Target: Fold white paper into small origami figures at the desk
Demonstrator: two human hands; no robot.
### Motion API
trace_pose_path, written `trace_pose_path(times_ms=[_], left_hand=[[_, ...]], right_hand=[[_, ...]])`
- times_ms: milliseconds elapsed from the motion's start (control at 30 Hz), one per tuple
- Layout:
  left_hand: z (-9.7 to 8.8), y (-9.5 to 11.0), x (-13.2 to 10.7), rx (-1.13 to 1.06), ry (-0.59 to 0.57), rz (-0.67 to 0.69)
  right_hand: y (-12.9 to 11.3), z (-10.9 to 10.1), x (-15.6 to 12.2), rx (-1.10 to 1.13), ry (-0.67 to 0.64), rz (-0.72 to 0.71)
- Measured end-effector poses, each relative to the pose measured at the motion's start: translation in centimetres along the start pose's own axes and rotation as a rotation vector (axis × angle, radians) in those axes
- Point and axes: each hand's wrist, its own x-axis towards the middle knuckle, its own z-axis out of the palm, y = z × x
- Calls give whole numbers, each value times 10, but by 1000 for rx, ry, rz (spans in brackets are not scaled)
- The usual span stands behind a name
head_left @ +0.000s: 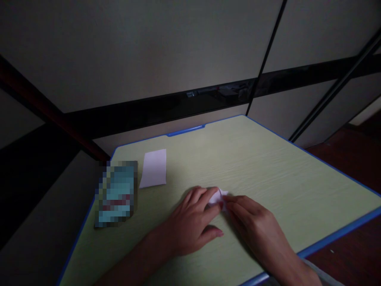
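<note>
A small piece of folded white paper (215,198) lies on the table between my two hands, largely covered by fingers. My left hand (192,218) rests palm down with fingers stretched out, the fingertips pressing on the paper's left part and the thumb held apart from it. From the other side, my right hand (256,222) has its fingers drawn together and pinches the paper's right edge against the tabletop. How the paper is folded under the fingertips cannot be made out.
A flat white paper sheet (154,168) lies farther back on the left. Beside it, at the left edge, is a pixelated teal item (117,194). The pale table (268,159) has a blue rim and stands against a panelled cabinet front (160,51).
</note>
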Motion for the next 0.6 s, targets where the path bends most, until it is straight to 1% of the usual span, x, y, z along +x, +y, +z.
trace_pose_path(times_ms=[133, 333, 467, 600], left_hand=[[1, 2, 0, -11, 13, -12], [1, 4, 0, 7, 11, -13], [1, 4, 0, 12, 4, -12], [1, 5, 0, 16, 1, -15]], right_hand=[[-1, -2, 2, -116, -15, -76], [-1, -6, 4, -150, -69, -133], [-1, -6, 4, -154, -45, -159], [0, -4, 2, -151, -32, -142]])
